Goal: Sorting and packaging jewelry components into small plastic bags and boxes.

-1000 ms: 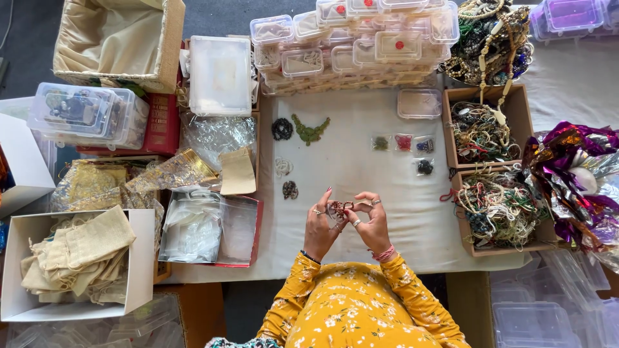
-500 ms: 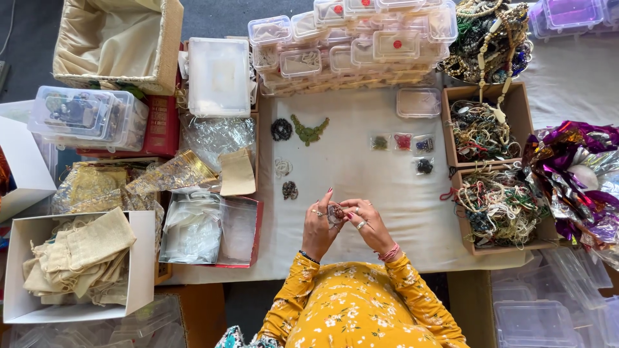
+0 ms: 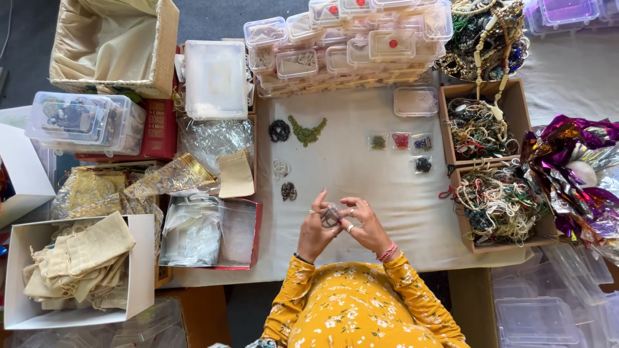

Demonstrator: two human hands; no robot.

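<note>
My left hand [image 3: 315,229] and my right hand [image 3: 365,225] meet over the near part of a white cloth-covered table [image 3: 361,174]. Together they pinch a small dark beaded jewellery piece [image 3: 331,215] between the fingertips. Yellow flowered sleeves cover both arms. On the cloth beyond the hands lie a green bead necklace [image 3: 307,131], a black bead coil [image 3: 279,130], a white bead coil [image 3: 282,169] and a dark bead coil [image 3: 289,191]. Several small clear bags of beads [image 3: 401,141] lie to the right.
Stacked clear plastic boxes [image 3: 348,45] line the far edge. Cardboard boxes of tangled necklaces [image 3: 496,206] stand at right, beside shiny purple foil [image 3: 570,167]. At left are a red tray with plastic bags [image 3: 206,232], a white box of cloth pouches [image 3: 71,264] and a fabric-lined box [image 3: 116,45].
The beaded piece, held more spread out between the hands before, is now gathered tight between the fingertips. Both hands have drawn slightly closer together.
</note>
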